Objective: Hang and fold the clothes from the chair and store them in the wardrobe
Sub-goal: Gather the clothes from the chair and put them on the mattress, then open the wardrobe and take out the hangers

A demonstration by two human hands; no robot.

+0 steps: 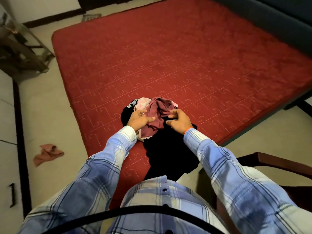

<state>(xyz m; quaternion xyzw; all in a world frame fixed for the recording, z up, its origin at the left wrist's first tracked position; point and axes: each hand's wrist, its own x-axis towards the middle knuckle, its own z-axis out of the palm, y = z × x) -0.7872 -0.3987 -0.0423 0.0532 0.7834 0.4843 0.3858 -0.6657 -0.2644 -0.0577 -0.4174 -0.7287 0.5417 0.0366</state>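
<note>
A maroon garment [156,114] tops a pile of clothes [162,149] on a red mattress [168,56]. The left hand [139,121] and right hand [179,120] each pinch its cloth. A chair [278,161] stands right.

red mattress [185,61], clothes pile [157,132] (near edge)

Beyond fingers [173,114]: bare red mattress [185,56]. Beneath: clothes pile [157,115]. Right, near: chair arm [278,162]. Left, far: floor rag [48,153].
</note>
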